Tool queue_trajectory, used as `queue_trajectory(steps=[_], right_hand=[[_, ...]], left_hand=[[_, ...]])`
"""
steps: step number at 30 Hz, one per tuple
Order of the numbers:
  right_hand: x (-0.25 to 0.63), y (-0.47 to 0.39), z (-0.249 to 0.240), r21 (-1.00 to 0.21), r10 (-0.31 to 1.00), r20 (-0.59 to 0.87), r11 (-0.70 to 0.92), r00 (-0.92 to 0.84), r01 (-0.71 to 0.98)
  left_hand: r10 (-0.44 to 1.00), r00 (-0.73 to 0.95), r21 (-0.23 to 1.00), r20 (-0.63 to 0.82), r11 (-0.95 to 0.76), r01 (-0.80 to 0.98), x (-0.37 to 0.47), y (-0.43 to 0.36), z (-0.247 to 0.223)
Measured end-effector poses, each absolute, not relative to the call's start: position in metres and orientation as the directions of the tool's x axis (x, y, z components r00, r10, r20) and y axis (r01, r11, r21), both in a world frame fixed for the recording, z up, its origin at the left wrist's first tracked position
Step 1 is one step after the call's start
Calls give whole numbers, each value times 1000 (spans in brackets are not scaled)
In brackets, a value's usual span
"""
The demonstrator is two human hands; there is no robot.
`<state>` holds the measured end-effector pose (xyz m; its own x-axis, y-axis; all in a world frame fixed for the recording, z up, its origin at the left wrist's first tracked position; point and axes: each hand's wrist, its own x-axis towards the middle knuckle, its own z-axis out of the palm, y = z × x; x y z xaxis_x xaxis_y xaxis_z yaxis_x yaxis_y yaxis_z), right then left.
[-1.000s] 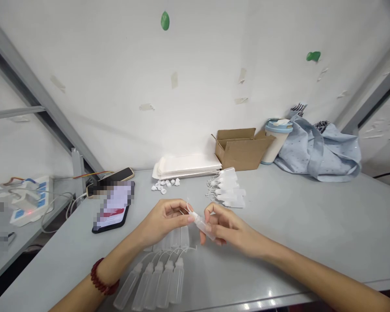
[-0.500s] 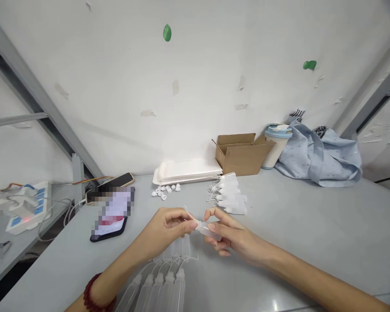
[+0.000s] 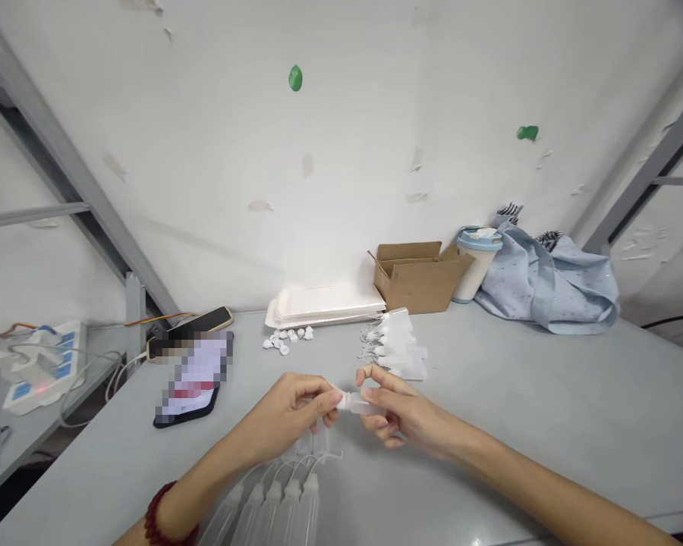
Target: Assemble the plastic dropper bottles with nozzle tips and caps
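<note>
A small translucent plastic squeeze bottle (image 3: 365, 405) is held between my two hands above the table, lying nearly level. My left hand (image 3: 296, 409) pinches its cap end with thumb and fingers, which hide most of the cap. Around the bottle's body close the thumb and fingers of my right hand (image 3: 413, 409). Under my left wrist lies a row of clear bottles (image 3: 276, 512) with long thin bent tips, and more clear bottles (image 3: 320, 441) are partly hidden behind the left hand. Beyond the right hand lies a group of similar bottles (image 3: 401, 349) with thin tips pointing left.
Several small white caps (image 3: 284, 337) are scattered before a stack of white envelopes (image 3: 330, 299). An open cardboard box (image 3: 424, 284), a lidded cup (image 3: 475, 265) and a blue cloth bag (image 3: 546, 288) stand along the wall. Two phones (image 3: 196, 379) (image 3: 205, 327) and a power strip (image 3: 45, 371) are at left.
The bottle has turned slightly to lie more level, and the left fingers have shifted a little along the cap end. The camera view has tilted up slightly.
</note>
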<state>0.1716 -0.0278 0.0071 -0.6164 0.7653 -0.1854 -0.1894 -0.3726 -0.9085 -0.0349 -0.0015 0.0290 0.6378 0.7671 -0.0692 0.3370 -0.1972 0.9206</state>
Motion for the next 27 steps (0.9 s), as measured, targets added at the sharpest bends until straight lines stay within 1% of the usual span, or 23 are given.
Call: queue_trajectory(steps=[1,3,6,7,8,9,11,13,14,17,21,22,23,25,26,27], right_hand=[[172,-28,7,-910,762,-187,-372,-620,-182],[173,-28,7,-913,762,-193,-371,-618,-172],[174,-28,8,-913,767,-191,-368,-613,-177],[175,-27,8,-914,769,-184,-363,-612,-181],[175,-27,7,-917,772,-175,-355,-612,-185],[175,-27,7,-920,773,-167,-346,-612,-187],[176,-26,6,-926,775,-158,-332,-612,-182],[176,-26,7,-937,779,-154,-311,-608,-161],[176,-26,7,-945,784,-150,-294,-603,-147],[175,-28,9,-965,789,-144,-246,-597,-92],[174,-29,11,-971,761,-168,-238,-626,-29],[174,-29,10,-978,769,-158,-206,-619,-7],[173,-29,9,-990,795,-127,-137,-593,29],[173,-29,4,-979,863,6,109,-505,174],[172,-29,1,-928,879,110,258,-465,268],[172,-28,-2,-850,872,214,388,-440,356]], left_hand=[[762,643,922,-79,-189,338,-35,-2,28],[773,634,896,-21,-267,355,-34,-3,24],[768,604,771,213,-512,379,-34,-5,20],[755,598,734,269,-563,381,-34,-5,19],[751,595,722,286,-577,382,-34,-6,20],[760,596,738,259,-553,386,-34,-6,20],[780,616,809,109,-430,401,-34,-6,23],[762,646,872,-49,-283,399,-34,-6,25],[749,656,892,-96,-228,391,-33,-7,26],[743,652,921,-150,-134,366,-32,-8,27],[711,675,937,-197,-65,342,-32,-8,24],[712,675,940,-193,-63,334,-32,-7,23],[721,669,943,-180,-66,325,-32,-6,22],[752,643,948,-145,-79,307,-32,-3,22],[765,630,951,-136,-78,300,-32,-2,21],[773,621,953,-131,-74,294,-31,-1,21]])
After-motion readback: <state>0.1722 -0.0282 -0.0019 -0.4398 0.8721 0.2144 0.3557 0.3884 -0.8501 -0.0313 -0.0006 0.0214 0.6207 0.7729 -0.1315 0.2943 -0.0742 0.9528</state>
